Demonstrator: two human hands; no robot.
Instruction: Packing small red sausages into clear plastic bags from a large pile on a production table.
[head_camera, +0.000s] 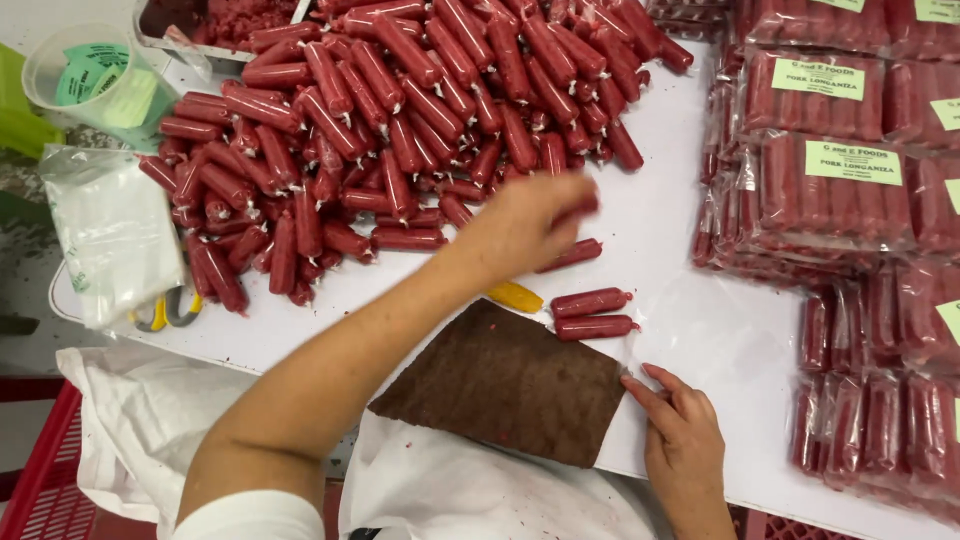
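Left hand reached across the white table to the near edge of the big sausage pile, grip closing on one red sausage, though motion blur made the hold hard to confirm. Right hand lay flat and empty by the table's near edge, fingers pressing a clear plastic bag with two sausages lying on or in it, beside a brown mat. Packed bags were stacked along the right edge. Risk, as I judged it: a hurried grab could roll loose sausages off the pile, or the bag could slip under the fingers.
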